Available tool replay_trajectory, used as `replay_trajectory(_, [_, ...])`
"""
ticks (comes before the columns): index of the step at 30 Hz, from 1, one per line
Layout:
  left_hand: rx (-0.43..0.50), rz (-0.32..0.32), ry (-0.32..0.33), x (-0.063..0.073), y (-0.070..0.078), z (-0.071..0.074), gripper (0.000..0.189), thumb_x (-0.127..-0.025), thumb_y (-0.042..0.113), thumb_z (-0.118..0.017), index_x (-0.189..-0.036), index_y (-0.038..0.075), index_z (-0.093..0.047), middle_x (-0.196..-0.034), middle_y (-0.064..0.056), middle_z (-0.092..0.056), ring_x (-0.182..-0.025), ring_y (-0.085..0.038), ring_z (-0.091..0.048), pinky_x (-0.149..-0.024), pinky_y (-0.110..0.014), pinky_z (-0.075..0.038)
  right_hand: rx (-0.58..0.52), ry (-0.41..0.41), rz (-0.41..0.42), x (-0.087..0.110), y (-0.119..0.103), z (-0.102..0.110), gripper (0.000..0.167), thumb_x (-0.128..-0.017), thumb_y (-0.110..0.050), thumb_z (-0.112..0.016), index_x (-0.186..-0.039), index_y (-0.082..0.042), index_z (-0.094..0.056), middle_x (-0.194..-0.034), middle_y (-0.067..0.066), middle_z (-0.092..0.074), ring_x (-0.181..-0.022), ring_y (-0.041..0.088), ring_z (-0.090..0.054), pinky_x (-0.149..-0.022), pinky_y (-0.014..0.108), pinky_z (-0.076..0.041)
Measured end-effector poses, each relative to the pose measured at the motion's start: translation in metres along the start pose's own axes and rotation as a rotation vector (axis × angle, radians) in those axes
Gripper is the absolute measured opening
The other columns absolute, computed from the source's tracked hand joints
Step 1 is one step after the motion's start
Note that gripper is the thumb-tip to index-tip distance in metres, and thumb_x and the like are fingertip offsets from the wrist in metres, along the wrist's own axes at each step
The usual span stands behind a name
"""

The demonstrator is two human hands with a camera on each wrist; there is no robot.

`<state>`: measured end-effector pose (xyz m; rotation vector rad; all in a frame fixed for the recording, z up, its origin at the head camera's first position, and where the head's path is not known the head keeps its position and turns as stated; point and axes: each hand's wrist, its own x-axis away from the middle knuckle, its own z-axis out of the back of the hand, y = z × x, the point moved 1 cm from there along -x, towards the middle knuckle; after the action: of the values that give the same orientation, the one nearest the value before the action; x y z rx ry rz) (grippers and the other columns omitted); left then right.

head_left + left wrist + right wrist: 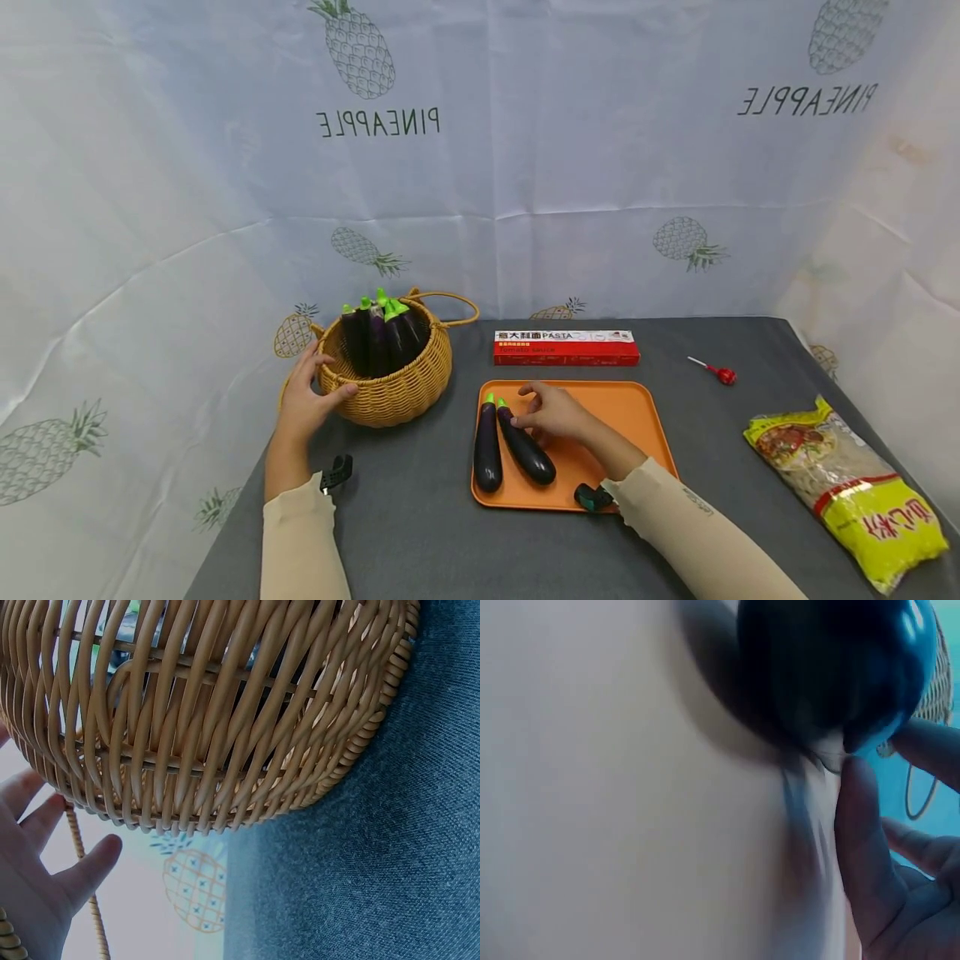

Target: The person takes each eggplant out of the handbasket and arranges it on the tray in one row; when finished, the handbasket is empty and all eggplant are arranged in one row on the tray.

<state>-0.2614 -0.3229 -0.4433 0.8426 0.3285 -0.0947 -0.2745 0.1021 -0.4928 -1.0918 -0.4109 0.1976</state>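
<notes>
A woven wicker basket [408,392] stands at the left with several dark purple eggplants [375,337], green caps up, inside. My left hand [306,396] is at its near left rim, fingers and thumb spread apart. In the left wrist view the fingertips reach the wicker and the thumb stands out from it. Two eggplants lie on an orange tray [600,400]: one eggplant [487,454] at the left edge, and a slanted eggplant [531,454] beside it. At the slanted one's neck is my right hand [555,412], thumb against it, forefinger held apart from the thumb.
A red and white pasta box [566,350] lies behind the tray. Farther right are a red lollipop [724,376] and a yellow noodle bag [855,492]. A looped basket handle [461,308] sticks out toward the box. Pineapple-print cloth [600,167] hangs behind the grey table.
</notes>
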Motion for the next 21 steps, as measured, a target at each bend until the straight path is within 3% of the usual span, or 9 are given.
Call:
replay_trajectory(6, [-0.015,0.008,0.001,0.000,0.000,0.001,0.063,-0.081,0.038,-0.079,-0.125,0.003,-0.051,-0.161,-0.006,-0.016,-0.143,-0.038,-0.018,-0.105,-0.064,-0.028,-0.030,-0.081,0.011,0.001,-0.006,-0.009,0.050,-0.089,-0.017,-0.072,-0.131,-0.004,-0.049,-0.088,0.014,-0.058,-0.060,0.026,-0.064,-0.052,0.039,-0.057])
replay_trajectory(15, [-0.010,0.018,-0.011,0.002,-0.001,0.000,0.065,-0.081,0.039,-0.079,-0.126,0.002,-0.050,-0.161,-0.007,-0.015,-0.143,-0.039,-0.018,-0.104,-0.065,-0.027,-0.033,-0.048,-0.012,0.001,-0.004,-0.011,0.048,-0.092,-0.018,-0.069,-0.133,-0.003,-0.048,-0.089,0.014,-0.059,-0.065,0.025,-0.064,-0.053,0.038,-0.057])
replay_trajectory(21, [-0.013,0.034,-0.019,0.001,0.000,0.000,0.065,-0.082,0.040,-0.078,-0.128,0.003,-0.050,-0.161,-0.005,-0.014,-0.144,-0.038,-0.017,-0.105,-0.065,-0.026,-0.006,-0.016,0.021,-0.003,-0.007,-0.002,0.048,-0.092,-0.018,-0.069,-0.133,-0.004,-0.050,-0.087,0.014,-0.060,-0.062,0.028,-0.066,-0.052,0.039,-0.056])
